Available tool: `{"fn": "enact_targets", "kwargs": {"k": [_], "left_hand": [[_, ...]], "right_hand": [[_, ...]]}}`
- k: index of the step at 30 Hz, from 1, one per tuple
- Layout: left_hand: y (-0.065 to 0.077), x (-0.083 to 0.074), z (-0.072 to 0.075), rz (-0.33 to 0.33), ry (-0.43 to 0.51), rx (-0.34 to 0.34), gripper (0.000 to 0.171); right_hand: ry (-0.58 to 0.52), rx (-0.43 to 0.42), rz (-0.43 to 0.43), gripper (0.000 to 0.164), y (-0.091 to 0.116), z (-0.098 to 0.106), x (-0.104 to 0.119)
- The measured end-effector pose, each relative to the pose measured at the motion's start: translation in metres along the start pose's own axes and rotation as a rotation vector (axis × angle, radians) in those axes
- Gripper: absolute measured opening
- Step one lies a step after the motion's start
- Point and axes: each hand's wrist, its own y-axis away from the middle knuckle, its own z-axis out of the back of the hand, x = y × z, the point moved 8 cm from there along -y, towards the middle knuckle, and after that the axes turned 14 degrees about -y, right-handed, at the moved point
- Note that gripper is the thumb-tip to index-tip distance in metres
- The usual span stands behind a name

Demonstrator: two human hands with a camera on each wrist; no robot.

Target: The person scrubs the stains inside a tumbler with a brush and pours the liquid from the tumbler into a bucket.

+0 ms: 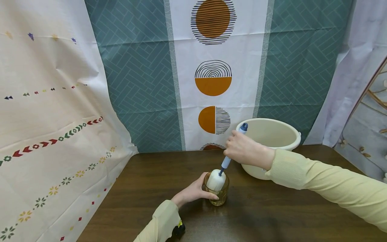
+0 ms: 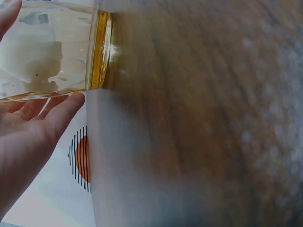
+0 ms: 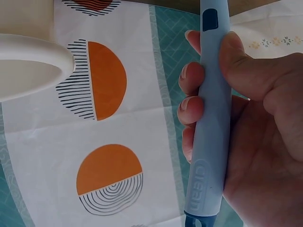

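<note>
An amber glass (image 1: 221, 197) stands upright on the wooden table, gripped from its left side by my left hand (image 1: 196, 190). In the left wrist view the thumb and fingers lie around the faceted wall of the glass (image 2: 71, 52). My right hand (image 1: 246, 149) holds the light blue handle of a bottle brush (image 1: 225, 162) in a full grip. The brush's white sponge head (image 1: 216, 181) sits inside the glass, its top at the rim. In the right wrist view the fingers curl round the handle (image 3: 210, 127), which carries the raised word "Clean".
A cream plastic basin (image 1: 269, 132) stands behind the right forearm near the table's back edge. The brown table (image 1: 145, 181) meets a patterned cloth (image 1: 139, 84) hung behind it. Another embroidered cloth (image 1: 60, 117) hangs at the left. A dark object (image 1: 179, 230) shows by the left cuff.
</note>
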Motion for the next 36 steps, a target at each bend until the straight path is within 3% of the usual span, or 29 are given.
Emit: {"fn": "enact_targets", "kwargs": {"k": [17, 24, 36], "left_hand": [[-0.001, 0.001, 0.0, 0.021, -0.006, -0.002, 0.076], [-0.002, 0.001, -0.002, -0.01, -0.006, -0.003, 0.074], [-0.001, -0.001, -0.001, 0.003, -0.014, 0.002, 0.073]], "right_hand": [[0.002, -0.012, -0.041, 0.012, 0.006, 0.002, -0.007], [0.0, 0.006, -0.043, 0.011, 0.009, 0.005, -0.007], [-0.085, -0.015, -0.048, 0.015, 0.017, 0.012, -0.007]]}}
